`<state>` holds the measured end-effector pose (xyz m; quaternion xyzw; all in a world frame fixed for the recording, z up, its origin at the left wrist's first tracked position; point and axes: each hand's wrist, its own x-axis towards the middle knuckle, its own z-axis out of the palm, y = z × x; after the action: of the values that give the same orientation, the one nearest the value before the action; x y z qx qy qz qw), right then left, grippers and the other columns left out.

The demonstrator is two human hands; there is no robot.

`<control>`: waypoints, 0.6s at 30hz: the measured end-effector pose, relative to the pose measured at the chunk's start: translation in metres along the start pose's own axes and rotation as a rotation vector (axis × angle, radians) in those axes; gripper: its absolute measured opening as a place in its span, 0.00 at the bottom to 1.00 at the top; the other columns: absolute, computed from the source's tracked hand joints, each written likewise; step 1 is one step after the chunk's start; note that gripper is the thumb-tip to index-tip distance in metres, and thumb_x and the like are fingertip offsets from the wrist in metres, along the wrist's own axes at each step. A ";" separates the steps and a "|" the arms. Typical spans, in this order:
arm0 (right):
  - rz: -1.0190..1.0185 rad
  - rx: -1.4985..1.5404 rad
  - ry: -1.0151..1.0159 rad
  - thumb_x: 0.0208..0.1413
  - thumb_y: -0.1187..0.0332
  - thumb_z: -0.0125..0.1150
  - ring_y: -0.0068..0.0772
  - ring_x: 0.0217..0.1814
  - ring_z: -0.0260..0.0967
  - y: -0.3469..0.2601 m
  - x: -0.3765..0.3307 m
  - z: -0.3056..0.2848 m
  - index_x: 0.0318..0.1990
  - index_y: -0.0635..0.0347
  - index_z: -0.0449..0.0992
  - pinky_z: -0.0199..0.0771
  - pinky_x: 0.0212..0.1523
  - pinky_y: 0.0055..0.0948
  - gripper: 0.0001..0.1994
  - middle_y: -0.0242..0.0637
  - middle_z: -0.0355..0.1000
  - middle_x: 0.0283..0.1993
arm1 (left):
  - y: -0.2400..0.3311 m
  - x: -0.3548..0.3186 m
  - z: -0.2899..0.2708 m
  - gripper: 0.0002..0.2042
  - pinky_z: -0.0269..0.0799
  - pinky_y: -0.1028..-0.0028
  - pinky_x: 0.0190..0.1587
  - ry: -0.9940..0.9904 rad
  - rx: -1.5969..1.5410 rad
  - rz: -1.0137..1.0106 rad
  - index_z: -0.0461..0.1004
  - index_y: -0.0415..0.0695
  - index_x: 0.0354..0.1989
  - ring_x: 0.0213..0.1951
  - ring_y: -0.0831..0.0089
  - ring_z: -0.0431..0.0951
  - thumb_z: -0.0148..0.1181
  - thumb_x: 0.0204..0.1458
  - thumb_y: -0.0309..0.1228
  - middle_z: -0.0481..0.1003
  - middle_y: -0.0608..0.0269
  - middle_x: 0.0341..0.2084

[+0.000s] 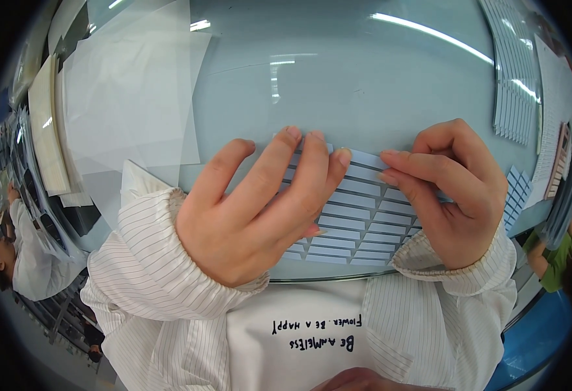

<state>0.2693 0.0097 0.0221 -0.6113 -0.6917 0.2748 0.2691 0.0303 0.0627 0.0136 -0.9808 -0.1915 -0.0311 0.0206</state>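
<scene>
My left hand (253,208) lies flat, fingers spread, pressing down on a fanned stack of pale blue-grey strips (357,218) near the front edge of a glossy light-blue table (364,98). My right hand (452,195) curls at the stack's right side, its fingertips pinching the top strip at its upper right corner. Both wrists wear white pin-striped sleeves. The left part of the stack is hidden under my left hand.
Clear plastic sheets (129,98) lie at the table's left, beside cream cards (48,130). More rows of pale strips (514,85) sit at the far right, with a smaller group (515,195) nearer. A person in white (18,260) is at left, another in green (553,260) at right.
</scene>
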 end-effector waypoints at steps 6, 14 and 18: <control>0.001 -0.003 -0.002 0.37 0.83 0.74 0.21 0.28 0.66 0.001 0.001 -0.001 0.36 0.63 0.84 0.64 0.26 0.20 0.14 0.33 0.68 0.34 | 0.001 0.000 0.000 0.25 0.74 0.64 0.49 0.006 0.017 0.001 0.78 0.45 0.57 0.53 0.62 0.75 0.41 0.66 0.49 0.73 0.56 0.56; 0.056 0.032 -0.002 0.38 0.84 0.74 0.21 0.30 0.68 0.001 0.001 -0.002 0.36 0.64 0.84 0.68 0.27 0.18 0.14 0.33 0.70 0.35 | 0.002 0.000 -0.001 0.24 0.74 0.63 0.49 -0.015 0.003 -0.002 0.78 0.44 0.57 0.54 0.59 0.74 0.51 0.58 0.44 0.72 0.55 0.56; 0.039 -0.019 0.014 0.40 0.86 0.71 0.21 0.30 0.69 -0.002 0.001 -0.010 0.38 0.64 0.84 0.69 0.27 0.19 0.15 0.34 0.70 0.36 | 0.005 0.001 -0.002 0.25 0.73 0.63 0.49 -0.010 -0.029 -0.038 0.77 0.43 0.58 0.54 0.59 0.74 0.54 0.53 0.42 0.72 0.54 0.56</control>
<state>0.2750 0.0113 0.0305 -0.6292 -0.6801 0.2693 0.2628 0.0330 0.0580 0.0160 -0.9773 -0.2097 -0.0295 0.0048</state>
